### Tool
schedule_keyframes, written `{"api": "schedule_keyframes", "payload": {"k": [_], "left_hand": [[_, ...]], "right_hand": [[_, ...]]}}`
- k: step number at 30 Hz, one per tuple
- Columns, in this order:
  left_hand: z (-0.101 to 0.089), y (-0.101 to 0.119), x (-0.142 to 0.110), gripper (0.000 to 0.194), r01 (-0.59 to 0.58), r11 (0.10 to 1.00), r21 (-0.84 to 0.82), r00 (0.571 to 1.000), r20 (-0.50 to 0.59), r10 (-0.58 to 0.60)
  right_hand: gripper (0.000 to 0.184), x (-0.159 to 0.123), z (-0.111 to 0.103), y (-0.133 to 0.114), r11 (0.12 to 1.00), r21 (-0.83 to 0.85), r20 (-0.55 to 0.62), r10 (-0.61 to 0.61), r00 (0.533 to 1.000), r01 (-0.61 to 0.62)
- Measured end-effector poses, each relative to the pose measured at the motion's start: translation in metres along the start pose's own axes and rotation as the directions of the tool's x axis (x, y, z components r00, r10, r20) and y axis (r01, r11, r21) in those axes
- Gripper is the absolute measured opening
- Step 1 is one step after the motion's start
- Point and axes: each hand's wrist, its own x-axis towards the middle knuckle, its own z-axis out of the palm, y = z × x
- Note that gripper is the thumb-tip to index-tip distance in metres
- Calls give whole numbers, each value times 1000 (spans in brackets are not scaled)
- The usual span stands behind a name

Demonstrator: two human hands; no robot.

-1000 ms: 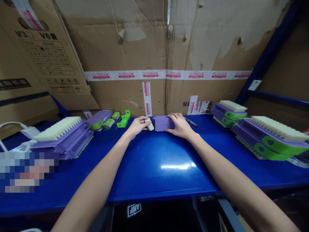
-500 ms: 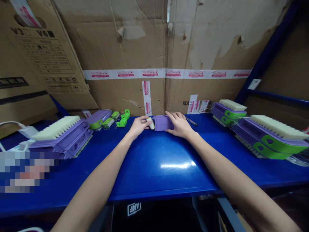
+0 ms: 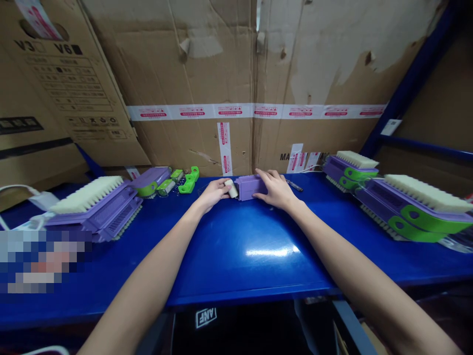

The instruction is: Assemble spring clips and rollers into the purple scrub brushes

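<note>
Toward the back of the blue table, my left hand pinches a small cream-coloured block-like piece between thumb and fingers. It sits tilted against or very near the left end of a purple plastic part; whether they touch I cannot tell. My right hand wraps around the right end of that purple part from above, hiding it there. A thin dark tool lies just right of my right hand. To the left of my left hand are bright green plastic pieces.
Purple brush-like pieces with cream bristles are stacked at left. More stacks with green ends stand at right. Next to the green pieces lies another purple part. A cardboard sheet rises behind the table. A white cable runs at far left.
The cream piece and the purple part have shifted and turned very slightly in my hands. Both hands keep their holds, and the surrounding things stay put.
</note>
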Motion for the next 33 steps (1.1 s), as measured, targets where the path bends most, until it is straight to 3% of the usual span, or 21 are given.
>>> {"api": "schedule_keyframes", "payload": {"k": [17,33], "left_hand": [[1,-2,0,49,-136,987,89,991,8,135],[3,3,0,44,-185,958,220,978,-51,200]], "right_hand": [[67,3,-3,-3,997,13,8,69,998,-69],[67,4,-1,-5,997,6,-4,76,997,-76]]}}
